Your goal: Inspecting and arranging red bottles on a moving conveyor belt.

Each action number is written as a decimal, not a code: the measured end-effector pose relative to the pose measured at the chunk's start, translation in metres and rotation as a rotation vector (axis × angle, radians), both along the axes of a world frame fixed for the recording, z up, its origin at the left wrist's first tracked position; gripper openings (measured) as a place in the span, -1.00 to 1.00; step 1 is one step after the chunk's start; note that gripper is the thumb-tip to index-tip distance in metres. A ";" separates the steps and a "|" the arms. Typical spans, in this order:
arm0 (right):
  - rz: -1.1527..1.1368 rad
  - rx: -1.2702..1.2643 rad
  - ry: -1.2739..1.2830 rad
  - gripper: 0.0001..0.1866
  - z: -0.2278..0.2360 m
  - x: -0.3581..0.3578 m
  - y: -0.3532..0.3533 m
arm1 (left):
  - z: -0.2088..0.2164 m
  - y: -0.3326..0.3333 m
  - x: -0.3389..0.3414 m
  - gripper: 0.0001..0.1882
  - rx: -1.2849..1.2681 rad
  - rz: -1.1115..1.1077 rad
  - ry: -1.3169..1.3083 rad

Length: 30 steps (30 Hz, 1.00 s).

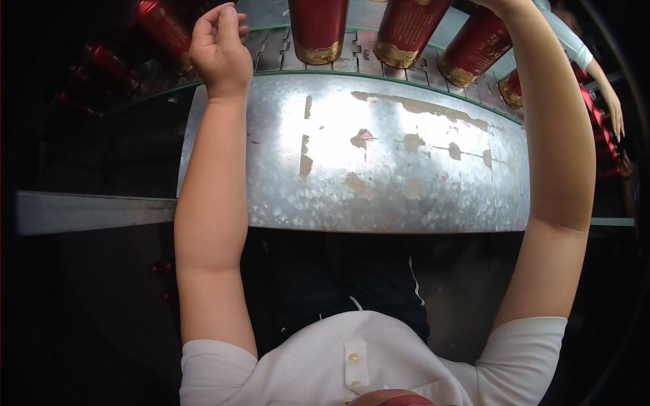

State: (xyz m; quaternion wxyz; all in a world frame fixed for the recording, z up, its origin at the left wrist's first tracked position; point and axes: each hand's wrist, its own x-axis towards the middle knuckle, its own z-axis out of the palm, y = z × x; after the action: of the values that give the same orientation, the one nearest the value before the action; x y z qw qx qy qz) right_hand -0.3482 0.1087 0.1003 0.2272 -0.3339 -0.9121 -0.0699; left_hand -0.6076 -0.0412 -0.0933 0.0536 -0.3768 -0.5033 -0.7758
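Observation:
My left hand (222, 51) is raised over the near edge of a slatted metal conveyor (271, 54). Its fingers are curled in and the thumb lies against them; whatever may be inside is hidden. Just left of it leans a red cylindrical container (164, 30) with a gold base. My right hand (500, 4) is at the top edge, its fingers cut off from view, above a red container with gold lettering (477, 44). Two more such containers, one left of centre (318, 30) and one right of centre (411, 30), stand on the conveyor between my hands.
A scuffed sheet-metal ledge (386, 162) lies between me and the conveyor, with a metal rail (95, 213) running off left. More red containers (108, 64) show at far left. Another person's hand (614, 115) hangs at far right near red containers (599, 132).

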 end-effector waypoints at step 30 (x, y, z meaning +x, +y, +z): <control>0.206 -0.238 0.031 -0.67 0.007 0.033 0.007 | 0.014 0.007 0.033 -0.77 0.008 -0.084 0.008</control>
State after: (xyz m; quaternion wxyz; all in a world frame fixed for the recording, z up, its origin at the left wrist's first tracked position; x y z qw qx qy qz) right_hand -0.3152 0.1157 0.1073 0.2062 -0.2642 -0.9397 0.0677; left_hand -0.5751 -0.0342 -0.0790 0.0247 -0.4005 -0.4838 -0.7777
